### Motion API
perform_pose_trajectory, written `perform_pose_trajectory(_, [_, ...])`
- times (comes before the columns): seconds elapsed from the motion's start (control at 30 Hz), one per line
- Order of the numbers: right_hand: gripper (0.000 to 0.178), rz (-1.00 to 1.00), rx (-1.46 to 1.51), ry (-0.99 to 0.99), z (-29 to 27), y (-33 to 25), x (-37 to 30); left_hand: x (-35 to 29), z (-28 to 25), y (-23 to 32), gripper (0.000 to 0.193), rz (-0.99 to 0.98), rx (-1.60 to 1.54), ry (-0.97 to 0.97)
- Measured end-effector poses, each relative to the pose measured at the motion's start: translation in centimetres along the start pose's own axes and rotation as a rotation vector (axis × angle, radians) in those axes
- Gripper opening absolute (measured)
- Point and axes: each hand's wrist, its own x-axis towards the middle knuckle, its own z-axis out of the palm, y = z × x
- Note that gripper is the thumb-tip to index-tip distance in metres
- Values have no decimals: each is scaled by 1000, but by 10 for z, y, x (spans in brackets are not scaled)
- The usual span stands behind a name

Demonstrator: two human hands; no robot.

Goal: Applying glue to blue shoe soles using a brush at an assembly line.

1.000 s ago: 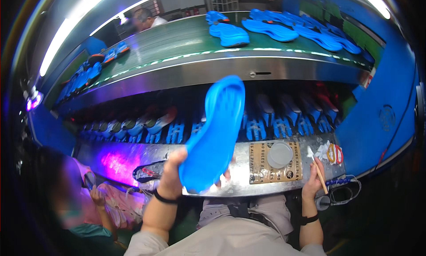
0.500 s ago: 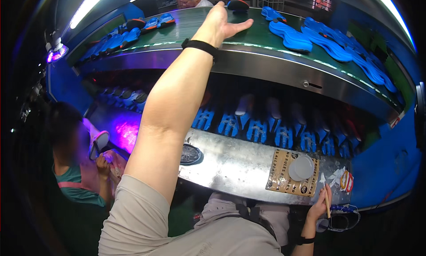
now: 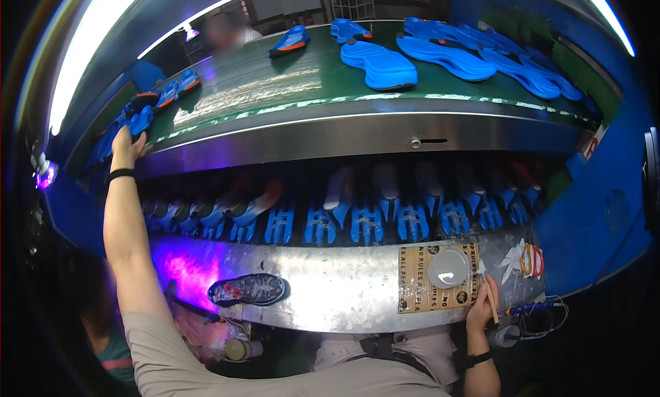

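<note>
My left arm reaches to the far left end of the green conveyor belt (image 3: 240, 87). There my left hand (image 3: 128, 144) closes on the end of a blue shoe sole (image 3: 141, 120), beside more blue soles; its fingers are partly hidden. Low at the right, my right hand (image 3: 482, 306) grips a brush (image 3: 493, 310) with a wooden handle, its pale tip at the edge of a cardboard sheet (image 3: 412, 287). A round whitish dish (image 3: 449, 268) rests on that sheet. A dark shoe upper (image 3: 249, 289) with red detail lies on the metal bench (image 3: 330, 294).
More blue soles (image 3: 379, 65) lie along the belt's middle and right. Under it, several shoe parts stand on blue racks (image 3: 366, 224). White scraps and tape rolls (image 3: 531, 259) sit at the bench's right end. A co-worker (image 3: 113, 335) is at the lower left, another person beyond the belt.
My left hand has swung from the middle of the belt to its left end and closed on a sole. The view has shifted left, showing the whole shoe upper. My right hand still holds the brush.
</note>
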Motion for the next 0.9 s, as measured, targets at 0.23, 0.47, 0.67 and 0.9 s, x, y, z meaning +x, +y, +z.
perform_pose_trajectory(0.23, [29, 4, -34, -91, -3, 6, -3, -17, -12, -9, 34, 183, 318, -37])
perform_pose_trajectory(0.47, [26, 98, 244, -25, -2, 4, 1, -162, -41, -14, 38, 897, 1076, 177])
perform_pose_trajectory(0.67, [18, 49, 405, -131, -21, -33, 31, -276, -73, -27, 27, 1150, 536, 281])
perform_pose_trajectory(0.9, [16, -53, 60, -479, -18, -89, 60, -413, -61, -115, 17, 205, 59, -407])
